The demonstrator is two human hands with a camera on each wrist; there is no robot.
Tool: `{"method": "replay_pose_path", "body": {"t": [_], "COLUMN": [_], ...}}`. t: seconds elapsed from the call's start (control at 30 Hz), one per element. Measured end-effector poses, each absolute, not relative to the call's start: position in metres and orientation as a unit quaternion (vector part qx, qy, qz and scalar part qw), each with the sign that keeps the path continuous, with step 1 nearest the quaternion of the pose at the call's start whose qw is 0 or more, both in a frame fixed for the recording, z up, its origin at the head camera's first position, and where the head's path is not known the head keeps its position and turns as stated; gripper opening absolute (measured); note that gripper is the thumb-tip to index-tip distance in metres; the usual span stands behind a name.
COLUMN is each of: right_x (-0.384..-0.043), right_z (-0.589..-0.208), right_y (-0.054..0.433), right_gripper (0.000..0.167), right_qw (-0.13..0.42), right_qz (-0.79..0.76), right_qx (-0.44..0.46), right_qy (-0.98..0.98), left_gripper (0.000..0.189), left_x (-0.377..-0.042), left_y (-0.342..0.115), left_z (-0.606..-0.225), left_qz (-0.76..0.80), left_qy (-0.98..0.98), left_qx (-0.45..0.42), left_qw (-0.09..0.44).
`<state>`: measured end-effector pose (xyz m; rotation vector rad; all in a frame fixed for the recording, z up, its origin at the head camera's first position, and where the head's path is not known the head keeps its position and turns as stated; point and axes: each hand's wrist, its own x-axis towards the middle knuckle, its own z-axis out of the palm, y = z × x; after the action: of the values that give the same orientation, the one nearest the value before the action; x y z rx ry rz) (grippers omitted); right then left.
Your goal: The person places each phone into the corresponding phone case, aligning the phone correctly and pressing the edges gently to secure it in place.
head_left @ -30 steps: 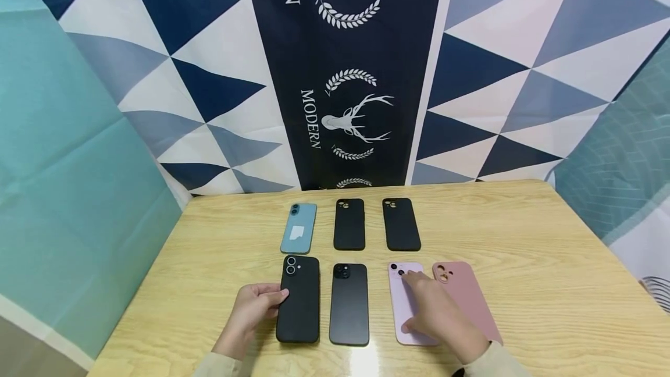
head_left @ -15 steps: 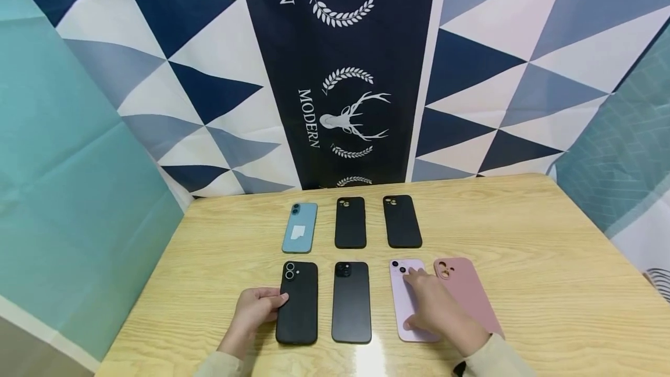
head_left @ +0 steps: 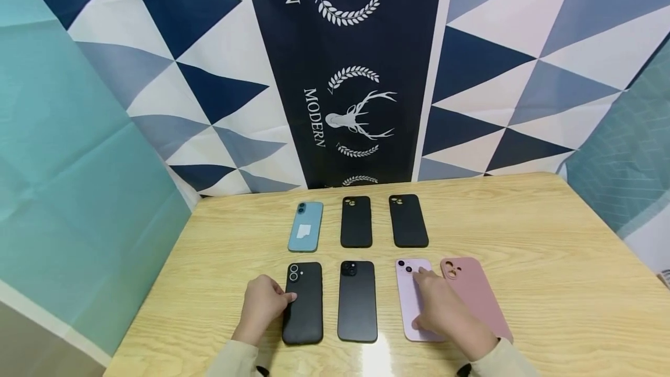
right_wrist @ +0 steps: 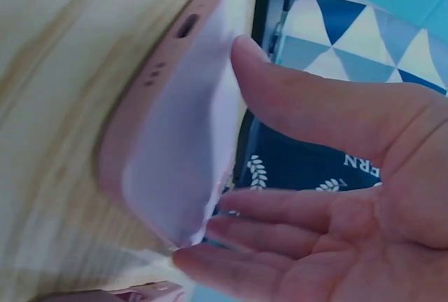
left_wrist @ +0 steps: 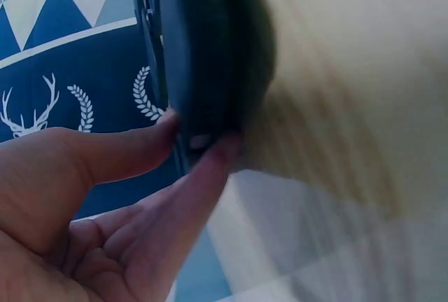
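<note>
My left hand [head_left: 263, 304] pinches the left edge of a phone in a black case [head_left: 307, 313] between thumb and fingers. In the left wrist view, the thumb and a finger meet at the blurred dark edge of that phone [left_wrist: 217, 43]. My right hand [head_left: 438, 302] rests over a lilac phone [head_left: 410, 301], its thumb and fingertips touching the back. The right wrist view shows the fingers nearly straight and the pink rim with the charging port of this phone [right_wrist: 182, 113]. A dark grey phone [head_left: 357, 307] lies between the hands. Beside the right hand is a pink phone case [head_left: 477, 290], partly covered.
Along the back row lie a blue phone [head_left: 306, 227] with a white patch and two black phone cases, one in the middle [head_left: 356, 226] and one on the right [head_left: 409, 226]. A patterned cloth [head_left: 361, 74] hangs behind the wooden table [head_left: 549, 260].
The far end of the black-cased phone has come down toward the table. My left hand has turned over it, wrist higher. The right hand stays on the lilac phone. The head view shifts slightly.
</note>
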<state>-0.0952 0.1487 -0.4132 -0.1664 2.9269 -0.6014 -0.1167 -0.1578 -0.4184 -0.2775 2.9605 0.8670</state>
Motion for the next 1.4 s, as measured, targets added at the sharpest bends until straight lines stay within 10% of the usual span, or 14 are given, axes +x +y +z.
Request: {"method": "replay_pose_path", "body": {"t": [0.5,0.9,1.4], "right_x": [-0.092,-0.089,-0.087], "right_z": [-0.41,-0.408,-0.413], "right_y": [0.141,0.136,0.129], "right_gripper": [0.091,0.046,0.06], "right_qw": [0.055,0.054,0.043], "right_qz": [-0.16,-0.137,-0.066], "right_qx": [-0.013,0.013,0.004], "right_qy": [0.985,0.989,0.997], "left_gripper": [0.034,0.043,0.073], "left_x": [-0.185,-0.241,-0.24], "left_y": [-0.125,-0.054,0.002], "left_z": [-0.38,-0.379,-0.418], "left_qz": [0.152,0.213,0.078], "left_qy": [0.985,0.971,0.992], "left_qx": [-0.036,0.003,-0.049], "left_qw": [0.07,0.106,0.084]}}
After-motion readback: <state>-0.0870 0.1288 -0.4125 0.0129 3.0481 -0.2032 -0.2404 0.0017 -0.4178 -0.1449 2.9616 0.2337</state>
